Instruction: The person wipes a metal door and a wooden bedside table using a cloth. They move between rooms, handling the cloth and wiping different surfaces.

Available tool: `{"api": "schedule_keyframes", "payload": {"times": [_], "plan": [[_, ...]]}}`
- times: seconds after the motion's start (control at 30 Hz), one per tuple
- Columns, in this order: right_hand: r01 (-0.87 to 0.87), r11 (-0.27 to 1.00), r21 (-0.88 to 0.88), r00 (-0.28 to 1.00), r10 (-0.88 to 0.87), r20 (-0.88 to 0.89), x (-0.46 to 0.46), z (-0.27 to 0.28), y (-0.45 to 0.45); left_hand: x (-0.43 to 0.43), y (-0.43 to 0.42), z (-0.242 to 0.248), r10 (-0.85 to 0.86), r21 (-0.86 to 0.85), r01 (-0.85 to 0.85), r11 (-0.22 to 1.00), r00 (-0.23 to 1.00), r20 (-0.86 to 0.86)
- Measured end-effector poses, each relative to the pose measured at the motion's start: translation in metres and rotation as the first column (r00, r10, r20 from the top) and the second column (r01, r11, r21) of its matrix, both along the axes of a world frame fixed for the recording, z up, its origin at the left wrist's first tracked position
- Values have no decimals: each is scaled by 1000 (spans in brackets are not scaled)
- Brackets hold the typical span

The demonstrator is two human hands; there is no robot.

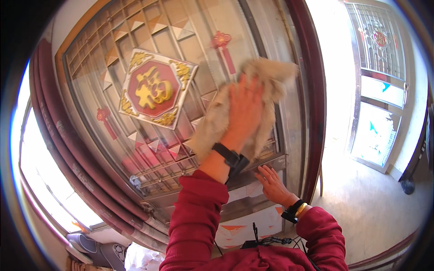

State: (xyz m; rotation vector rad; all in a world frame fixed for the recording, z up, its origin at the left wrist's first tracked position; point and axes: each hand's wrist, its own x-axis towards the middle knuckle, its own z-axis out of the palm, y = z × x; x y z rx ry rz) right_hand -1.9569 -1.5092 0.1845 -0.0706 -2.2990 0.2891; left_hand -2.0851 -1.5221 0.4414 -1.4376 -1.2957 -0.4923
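Observation:
My left hand (245, 110) lies flat on a beige cloth (212, 123) and presses it against the glass of a metal door (268, 34). The cloth is bunched above the fingertips, and hand and cloth are slightly blurred. Lower and to the right, my right hand (275, 185) holds nothing; its spread fingers rest at the door's middle rail (274, 164). Left of the cloth, a diamond-shaped red, white and gold emblem (154, 88) sits on the door. Two red knot-shaped ornaments with tassels (228, 60) flank it. Behind the glass is a metal grille (132, 34).
Dark red rolls or posts (73, 152) stand along the left, near a bright window (51, 162). A white bundle (142, 257) lies at the lower left. On the right, another glazed metal door (379, 88) stands beyond a pale floor (359, 196). Black cables (278, 240) hang at my chest.

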Motion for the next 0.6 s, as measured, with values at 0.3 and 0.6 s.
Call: {"api": "schedule_keyframes", "payload": {"times": [0.3,0.6], "plan": [[176,948,-265,980,-195,-49,56,-11,48,-36,-66,-226,-190,-399,622,673,667,720],[-92,996,-3,925,85,-372,16,80,41,-149,-252,-215,476,-423,-385,820,870,130]]}}
